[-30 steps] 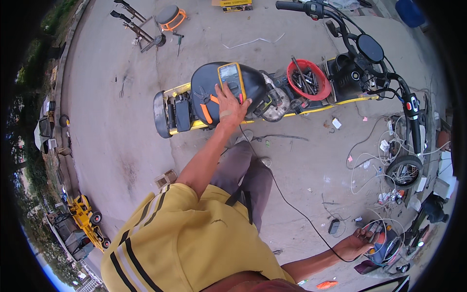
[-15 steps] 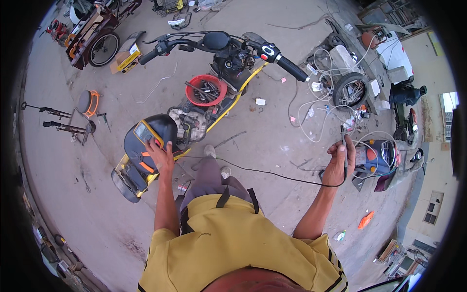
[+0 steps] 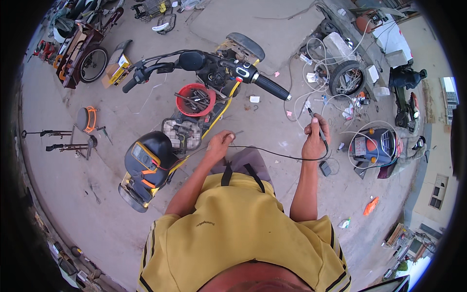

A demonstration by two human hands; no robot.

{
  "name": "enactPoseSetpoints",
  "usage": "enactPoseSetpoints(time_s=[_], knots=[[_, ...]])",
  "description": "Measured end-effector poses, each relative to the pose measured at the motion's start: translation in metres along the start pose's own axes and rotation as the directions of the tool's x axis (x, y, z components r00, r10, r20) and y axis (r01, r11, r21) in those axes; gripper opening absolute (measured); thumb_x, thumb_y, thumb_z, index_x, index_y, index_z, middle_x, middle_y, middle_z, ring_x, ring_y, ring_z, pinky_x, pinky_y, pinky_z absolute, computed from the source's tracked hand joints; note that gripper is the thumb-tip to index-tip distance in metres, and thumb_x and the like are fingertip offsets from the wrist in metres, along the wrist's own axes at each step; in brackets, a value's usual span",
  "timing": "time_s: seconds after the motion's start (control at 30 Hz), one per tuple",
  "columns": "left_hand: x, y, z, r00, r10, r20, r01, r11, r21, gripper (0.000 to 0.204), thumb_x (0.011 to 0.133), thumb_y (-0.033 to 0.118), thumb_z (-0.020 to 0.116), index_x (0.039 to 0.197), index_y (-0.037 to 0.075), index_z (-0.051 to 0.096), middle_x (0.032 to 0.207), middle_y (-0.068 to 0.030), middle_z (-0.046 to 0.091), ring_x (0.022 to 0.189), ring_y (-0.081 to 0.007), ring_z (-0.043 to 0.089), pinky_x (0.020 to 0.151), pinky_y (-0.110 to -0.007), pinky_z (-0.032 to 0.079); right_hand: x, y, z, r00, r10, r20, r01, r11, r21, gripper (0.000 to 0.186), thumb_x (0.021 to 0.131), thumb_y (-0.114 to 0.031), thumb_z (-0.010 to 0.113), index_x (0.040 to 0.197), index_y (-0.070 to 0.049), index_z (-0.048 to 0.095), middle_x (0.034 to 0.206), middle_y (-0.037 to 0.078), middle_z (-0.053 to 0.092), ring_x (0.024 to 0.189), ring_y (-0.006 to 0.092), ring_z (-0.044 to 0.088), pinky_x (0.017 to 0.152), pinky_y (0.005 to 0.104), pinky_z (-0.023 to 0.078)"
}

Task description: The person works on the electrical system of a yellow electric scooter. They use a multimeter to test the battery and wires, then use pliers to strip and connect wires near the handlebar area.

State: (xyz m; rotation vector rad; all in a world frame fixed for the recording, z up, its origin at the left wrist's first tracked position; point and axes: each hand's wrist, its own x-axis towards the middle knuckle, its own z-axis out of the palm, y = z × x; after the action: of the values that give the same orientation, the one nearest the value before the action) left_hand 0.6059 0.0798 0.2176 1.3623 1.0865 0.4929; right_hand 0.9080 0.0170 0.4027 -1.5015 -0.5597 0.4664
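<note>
My right hand is closed round a pen-like test probe, its tip pointing up and left. A black test lead loops from it, sagging across my lap to my left hand. That hand is closed in a pinch at the lead, beside the scooter frame; its fingertips are partly hidden. A yellow-edged multimeter lies on the black seat of a yellow electric scooter, with orange clip-like parts next to it. A reddish lead runs from the meter towards my left hand.
A red bowl of tools sits on the scooter, behind its handlebar. At right are a loose tyre with tangled white hose and a blue machine. A cargo tricycle and a yellow box stand far left.
My left hand has left the multimeter and moved right to the lead, its fingers now closed. My right hand has come left and up with the probe. The view has shifted.
</note>
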Motion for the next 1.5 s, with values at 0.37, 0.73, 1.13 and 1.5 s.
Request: enactPoseSetpoints(time_s=[0.37,0.73,1.13,1.5], knots=[[0.147,0.036,0.055,0.935,-0.298,-0.192,0.146,0.818,-0.557,0.021,0.106,0.016,0.059,0.118,0.002,0.068,0.11,-0.0076,0.074,0.097,-0.0183,0.072,0.083,-0.033,0.059,0.129,0.097,0.024,0.877,0.255,0.407,-0.222,0.967,-0.127,0.031,0.104,-0.023,0.065,0.119,0.004,0.068,0.081,0.002,0.06,0.07,0.0095,0.054,0.064,0.0251,0.043],[0.209,0.083,0.113,0.744,-0.53,-0.406,-0.025,0.586,-0.81,0.034,0.106,0.024,0.062,0.134,0.005,0.065,0.118,-0.0104,0.074,0.103,-0.0201,0.071,0.091,-0.034,0.057,0.251,0.143,0.094,0.466,0.405,0.786,-0.221,0.914,-0.34,0.025,0.1,-0.016,0.068,0.119,-0.001,0.07,0.105,0.005,0.07,0.093,0.0113,0.061,0.083,0.0268,0.05],[0.243,0.08,0.132,0.662,-0.539,-0.52,-0.158,0.578,-0.8,0.038,0.106,0.02,0.061,0.139,0.002,0.061,0.134,-0.0092,0.065,0.111,-0.0188,0.065,0.094,-0.036,0.056,0.267,0.149,0.126,0.329,0.409,0.851,-0.192,0.912,-0.364,0.019,0.097,-0.013,0.071,0.11,0.001,0.07,0.104,0.006,0.072,0.102,0.0134,0.065,0.094,0.0296,0.05],[0.272,0.07,0.131,0.618,-0.608,-0.499,-0.208,0.486,-0.849,0.042,0.107,0.02,0.059,0.146,0.005,0.055,0.144,-0.0099,0.06,0.118,-0.0207,0.062,0.102,-0.04,0.053,0.276,0.15,0.112,0.425,0.474,0.771,-0.242,0.88,-0.408,0.017,0.097,-0.012,0.071,0.109,0.0,0.072,0.099,0.004,0.072,0.098,0.0122,0.064,0.089,0.029,0.051]])
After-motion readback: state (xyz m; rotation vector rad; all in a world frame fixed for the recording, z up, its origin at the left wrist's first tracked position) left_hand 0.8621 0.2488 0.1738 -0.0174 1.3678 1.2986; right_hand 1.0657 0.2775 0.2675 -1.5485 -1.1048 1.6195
